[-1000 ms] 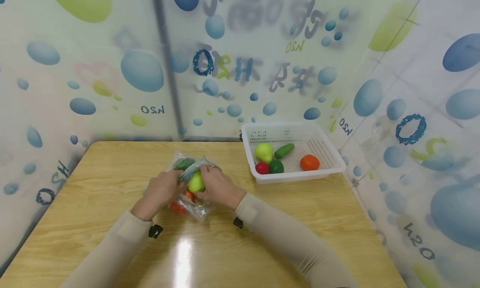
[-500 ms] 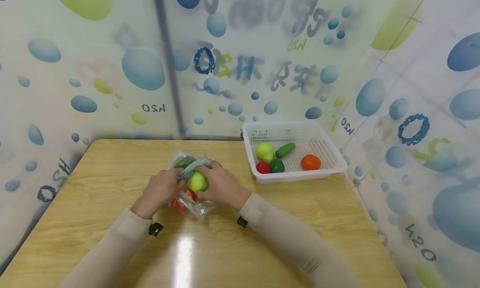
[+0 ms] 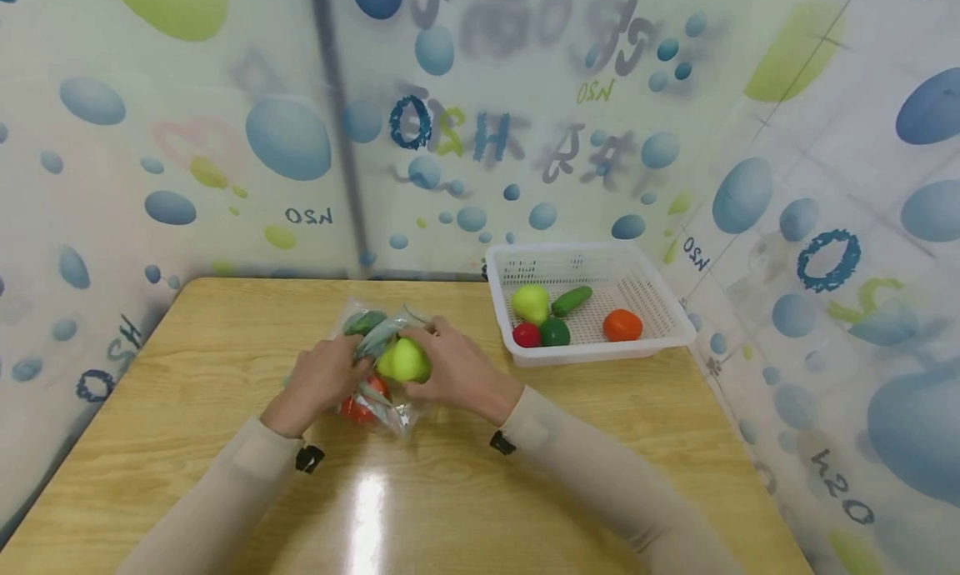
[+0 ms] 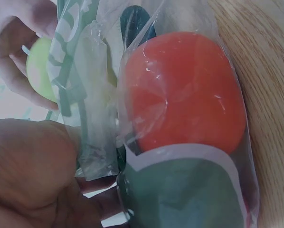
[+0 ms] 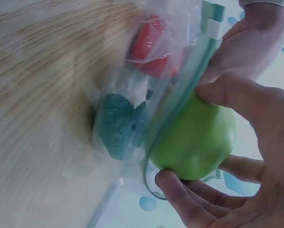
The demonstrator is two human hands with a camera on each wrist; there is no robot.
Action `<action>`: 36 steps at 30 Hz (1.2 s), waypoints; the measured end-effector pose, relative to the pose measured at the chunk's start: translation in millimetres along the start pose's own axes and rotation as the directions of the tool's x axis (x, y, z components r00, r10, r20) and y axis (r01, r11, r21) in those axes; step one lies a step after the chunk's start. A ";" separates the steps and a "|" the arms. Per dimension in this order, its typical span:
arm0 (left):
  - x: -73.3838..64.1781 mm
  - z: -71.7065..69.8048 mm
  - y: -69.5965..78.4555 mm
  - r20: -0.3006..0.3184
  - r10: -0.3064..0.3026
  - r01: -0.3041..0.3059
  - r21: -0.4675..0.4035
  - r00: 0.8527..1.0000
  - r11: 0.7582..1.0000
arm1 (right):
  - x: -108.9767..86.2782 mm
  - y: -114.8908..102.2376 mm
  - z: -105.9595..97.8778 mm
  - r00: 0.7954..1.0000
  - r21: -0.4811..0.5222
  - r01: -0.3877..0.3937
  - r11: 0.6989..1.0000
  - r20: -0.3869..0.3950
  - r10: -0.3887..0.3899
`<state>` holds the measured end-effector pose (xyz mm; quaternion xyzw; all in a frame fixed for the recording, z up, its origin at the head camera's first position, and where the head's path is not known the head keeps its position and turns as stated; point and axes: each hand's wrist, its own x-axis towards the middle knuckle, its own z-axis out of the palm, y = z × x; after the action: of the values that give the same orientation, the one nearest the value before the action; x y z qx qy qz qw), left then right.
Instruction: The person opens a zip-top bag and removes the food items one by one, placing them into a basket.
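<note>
A clear zip bag (image 3: 397,421) with a green-edged mouth lies on the wooden table, and my left hand (image 3: 322,379) grips its rim. At the bag's mouth my right hand (image 3: 465,371) holds a green pear (image 3: 408,360) between thumb and fingers. In the right wrist view, the pear's (image 5: 196,137) narrower end is still within the bag's opening while the wide end is outside. Inside the bag are a red-orange tomato (image 4: 184,90) and a dark green vegetable (image 5: 116,126), its kind unclear through the plastic. Part of the left fingers is hidden behind the bag in the left wrist view.
To the right at the back of the table (image 3: 225,508) stands a white perforated basket (image 3: 600,354). It holds a green pear (image 3: 529,303), a cucumber (image 3: 572,301), a small red item (image 3: 527,335), a dark green item (image 3: 555,332) and an orange-red tomato (image 3: 622,326). Patterned walls rise behind the table and at its sides.
My right hand has moved a little to the right with the pear, and more of the pear shows at the bag's mouth. The left hand has stayed nearly still on the bag.
</note>
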<state>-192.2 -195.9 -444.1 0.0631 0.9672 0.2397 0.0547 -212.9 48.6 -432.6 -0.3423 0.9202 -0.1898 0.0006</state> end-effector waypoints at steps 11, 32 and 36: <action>-2.0 -0.1 -1.5 -0.004 -0.029 0.029 -0.006 1.000 1.000 | -20.9 3.3 -27.7 0.998 0.119 0.017 0.993 -0.061 -0.010; -13.3 -2.1 -2.1 -0.060 -0.084 0.082 -0.040 0.995 0.996 | -39.3 65.3 -100.5 0.983 0.067 -0.071 0.995 -0.165 0.081; -15.6 -4.3 -0.9 -0.066 -0.107 0.105 -0.029 0.992 0.994 | -39.6 85.0 -112.5 0.978 0.065 -0.123 0.990 -0.163 0.132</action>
<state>-177.5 -201.0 -439.6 0.0029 0.9674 0.2507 0.0356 -250.9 171.8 -363.0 -0.2654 0.9316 -0.2424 -0.0549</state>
